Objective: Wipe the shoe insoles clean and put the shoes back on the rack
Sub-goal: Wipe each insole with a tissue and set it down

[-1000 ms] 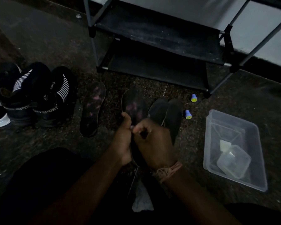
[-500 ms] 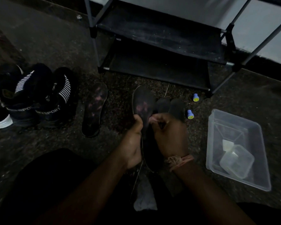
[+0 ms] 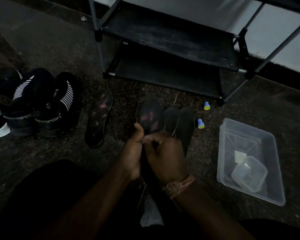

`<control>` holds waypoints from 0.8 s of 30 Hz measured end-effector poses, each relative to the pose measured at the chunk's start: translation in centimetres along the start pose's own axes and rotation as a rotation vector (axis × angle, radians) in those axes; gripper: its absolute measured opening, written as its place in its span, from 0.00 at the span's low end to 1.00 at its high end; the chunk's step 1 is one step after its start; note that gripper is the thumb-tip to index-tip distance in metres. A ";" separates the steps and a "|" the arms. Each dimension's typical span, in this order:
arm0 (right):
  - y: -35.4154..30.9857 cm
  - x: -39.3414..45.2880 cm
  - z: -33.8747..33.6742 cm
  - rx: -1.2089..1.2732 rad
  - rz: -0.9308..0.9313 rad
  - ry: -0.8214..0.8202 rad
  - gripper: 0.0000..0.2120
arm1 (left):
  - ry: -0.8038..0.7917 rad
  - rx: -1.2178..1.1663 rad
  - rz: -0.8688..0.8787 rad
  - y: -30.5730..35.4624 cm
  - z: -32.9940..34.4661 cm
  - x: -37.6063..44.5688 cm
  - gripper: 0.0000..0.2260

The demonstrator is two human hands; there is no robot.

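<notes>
Mid-frame, the left hand (image 3: 133,153) grips a dark insole (image 3: 150,116), fingers curled round it, while the right hand (image 3: 164,156) curls onto its middle; shoes (image 3: 40,103) sit at left, rack (image 3: 163,54) up top

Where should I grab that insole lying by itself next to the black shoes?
Probably pinch the lone insole at its near, narrow heel end, coming from above. It lies flat on the floor with open space around that end, so you can lift the edge.
</notes>
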State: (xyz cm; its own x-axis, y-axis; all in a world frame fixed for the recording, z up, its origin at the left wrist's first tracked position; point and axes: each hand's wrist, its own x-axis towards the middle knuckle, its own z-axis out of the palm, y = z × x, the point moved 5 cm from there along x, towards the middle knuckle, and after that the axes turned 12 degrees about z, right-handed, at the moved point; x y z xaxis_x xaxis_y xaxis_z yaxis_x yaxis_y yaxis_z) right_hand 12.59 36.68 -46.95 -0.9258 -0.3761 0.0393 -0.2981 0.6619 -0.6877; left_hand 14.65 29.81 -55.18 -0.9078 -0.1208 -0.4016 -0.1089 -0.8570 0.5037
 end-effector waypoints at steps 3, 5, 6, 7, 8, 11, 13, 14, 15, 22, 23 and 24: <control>1.5 1.6 -0.7 0.013 0.035 0.042 0.06 | -0.004 -0.009 -0.007 -0.3 0.2 -0.1 0.37; 2.9 2.5 -2.4 -0.069 0.066 0.193 0.06 | -0.038 -0.003 -0.037 -0.9 0.7 -0.2 0.35; 2.8 2.5 -2.8 -0.101 0.063 0.230 0.06 | -0.041 0.001 -0.043 -1.0 0.7 -0.3 0.35; 2.3 2.2 -2.6 -0.112 0.045 0.218 0.06 | -0.027 0.001 -0.038 -0.8 0.6 -0.3 0.35; 1.5 1.5 -1.9 -0.091 0.022 0.159 0.07 | -0.012 -0.004 -0.030 -0.6 0.3 -0.3 0.36; -0.1 0.3 -0.3 -0.016 -0.023 0.006 0.08 | 0.014 -0.021 -0.002 0.2 0.1 -0.2 0.37; 1.5 1.7 -0.9 -0.100 0.007 0.063 0.08 | 0.015 -0.022 -0.001 -0.1 0.6 -0.4 0.34; 2.7 2.5 -1.7 -0.140 0.043 0.134 0.08 | -0.002 -0.022 -0.014 -0.3 1.1 -0.5 0.33; 3.5 2.9 -2.4 -0.164 0.078 0.187 0.09 | -0.023 -0.031 -0.024 -0.5 1.3 -0.6 0.32; 0.2 0.7 0.0 -0.078 -0.029 0.012 0.07 | -0.001 -0.050 -0.017 0.4 0.2 -0.3 0.36; 1.1 1.5 -0.5 -0.096 -0.013 0.062 0.07 | -0.002 -0.044 -0.016 0.1 0.2 -0.2 0.35; 1.9 2.2 -1.3 -0.132 -0.004 0.131 0.08 | -0.018 -0.044 -0.022 -0.2 0.4 -0.3 0.34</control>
State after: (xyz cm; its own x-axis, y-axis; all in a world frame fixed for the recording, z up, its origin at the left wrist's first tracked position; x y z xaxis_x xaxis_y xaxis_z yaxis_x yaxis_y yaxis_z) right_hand 9.72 37.96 -47.23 -0.9443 -0.2968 0.1422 -0.3219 0.7431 -0.5867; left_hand 14.76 30.24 -54.83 -0.9126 -0.0929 -0.3981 -0.1115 -0.8804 0.4610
